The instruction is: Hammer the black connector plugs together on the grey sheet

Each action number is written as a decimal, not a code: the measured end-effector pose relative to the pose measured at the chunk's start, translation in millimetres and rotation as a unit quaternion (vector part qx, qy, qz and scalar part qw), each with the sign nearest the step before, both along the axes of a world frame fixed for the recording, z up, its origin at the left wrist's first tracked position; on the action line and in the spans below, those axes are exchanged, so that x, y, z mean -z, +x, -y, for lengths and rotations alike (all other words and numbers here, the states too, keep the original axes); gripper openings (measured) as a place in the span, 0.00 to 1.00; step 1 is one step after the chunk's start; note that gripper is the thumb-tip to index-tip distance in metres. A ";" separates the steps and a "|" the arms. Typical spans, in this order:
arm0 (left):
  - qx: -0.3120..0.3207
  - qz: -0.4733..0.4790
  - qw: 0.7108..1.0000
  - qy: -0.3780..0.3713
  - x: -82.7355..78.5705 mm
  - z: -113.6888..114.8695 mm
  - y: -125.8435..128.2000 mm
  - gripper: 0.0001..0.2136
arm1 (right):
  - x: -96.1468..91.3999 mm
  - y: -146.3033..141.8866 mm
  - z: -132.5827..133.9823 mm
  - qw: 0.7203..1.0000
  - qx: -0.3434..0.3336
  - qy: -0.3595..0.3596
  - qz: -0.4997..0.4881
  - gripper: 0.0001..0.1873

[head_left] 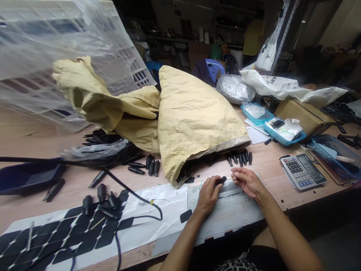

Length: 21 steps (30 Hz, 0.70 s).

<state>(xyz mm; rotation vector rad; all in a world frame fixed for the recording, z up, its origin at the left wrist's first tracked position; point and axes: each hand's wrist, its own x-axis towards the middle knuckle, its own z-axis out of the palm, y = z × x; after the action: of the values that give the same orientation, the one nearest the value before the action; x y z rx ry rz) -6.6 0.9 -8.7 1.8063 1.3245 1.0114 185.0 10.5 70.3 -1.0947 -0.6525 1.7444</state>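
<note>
My left hand (209, 194) is closed around a black cylindrical part (223, 180), whose round end points toward my right hand. Just to its right, my right hand (247, 181) pinches a small shiny piece (234, 174), too small to name. Both hands are above a grey translucent sheet (242, 209) at the front of the table. Behind them, a large yellow cloth sack (197, 109) lies with its mouth toward me and dark things inside. Several similar black parts (241, 158) stand and lie by the sack's mouth, and more black parts (152, 165) are left of it.
A calculator (303, 171) lies at the right, near a blue basket (335, 158) and blue trays (284, 133). At left are a dark blue scoop-like tray (31, 175), a black cable (135, 194) and a sheet of black stickers (70, 233). A white plastic crate (138, 71) stands behind.
</note>
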 end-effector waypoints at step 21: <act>0.003 0.007 1.000 -0.001 2.2 0.2 -0.2 0.07 | 11.2 -13.6 4.0 0.935 0.035 0.208 0.286 0.10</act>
<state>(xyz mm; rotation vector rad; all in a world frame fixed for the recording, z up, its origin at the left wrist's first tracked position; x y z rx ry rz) -6.8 0.7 -10.9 1.7971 1.3102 1.0177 171.4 6.5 59.1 -1.2972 -1.2582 1.1357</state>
